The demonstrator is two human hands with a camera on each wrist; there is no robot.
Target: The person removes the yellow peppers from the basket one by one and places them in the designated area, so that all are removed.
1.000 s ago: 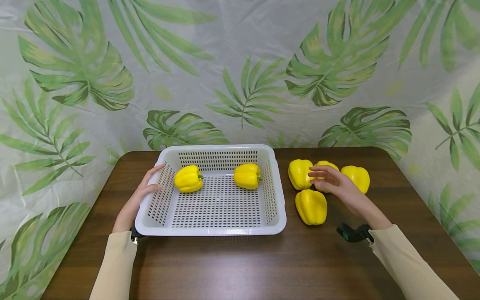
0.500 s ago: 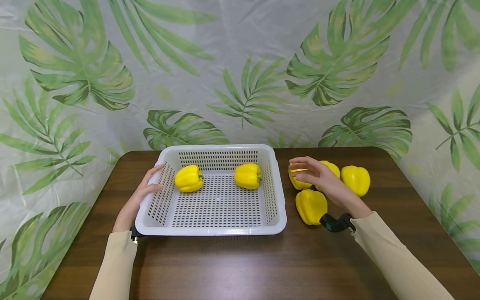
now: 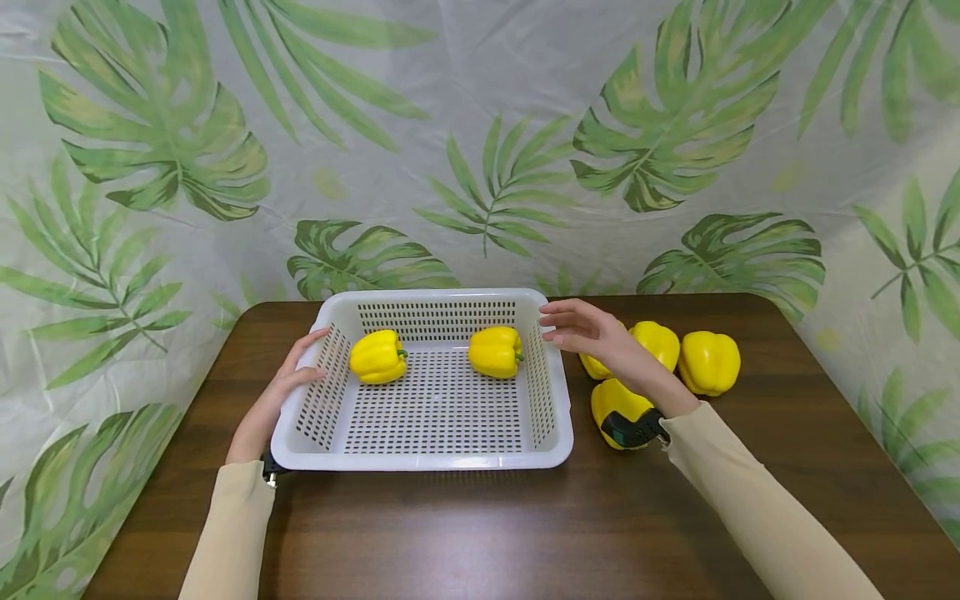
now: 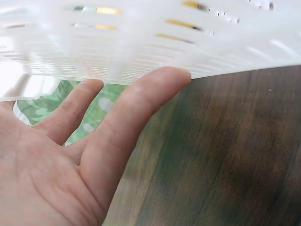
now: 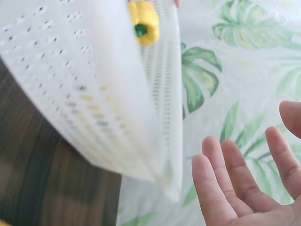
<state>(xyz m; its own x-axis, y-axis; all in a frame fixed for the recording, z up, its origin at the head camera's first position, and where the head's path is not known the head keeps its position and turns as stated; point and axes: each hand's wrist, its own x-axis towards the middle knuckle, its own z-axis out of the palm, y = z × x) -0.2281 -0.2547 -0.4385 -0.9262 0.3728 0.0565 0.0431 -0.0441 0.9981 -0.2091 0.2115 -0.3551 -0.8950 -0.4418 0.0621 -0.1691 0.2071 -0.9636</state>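
A white perforated plastic basket [image 3: 420, 463] stands on the table with two yellow bell peppers inside, a left pepper [image 3: 377, 357] and a right pepper [image 3: 495, 352]. My left hand [image 3: 276, 400] rests against the basket's left side, its thumb [image 4: 136, 103] and fingers extended at the wall. At the opposite side, my right hand [image 3: 588, 332] hovers over the right rim with loosely spread fingers, holding nothing. In the right wrist view, its fingertips [image 5: 203, 165] are apart from the basket wall [image 5: 56, 80].
To the right of the basket lie several more yellow bell peppers, including a front pepper [image 3: 611, 398], a back pepper [image 3: 660, 343] and a far-right pepper [image 3: 708, 362]. My right forearm partly covers the group. A leaf-print cloth [image 3: 495, 167] hangs behind the dark wooden table [image 3: 420, 542].
My right hand has moved left from above the loose peppers to the basket's right rim. The left hand, the basket and the peppers have stayed in place.
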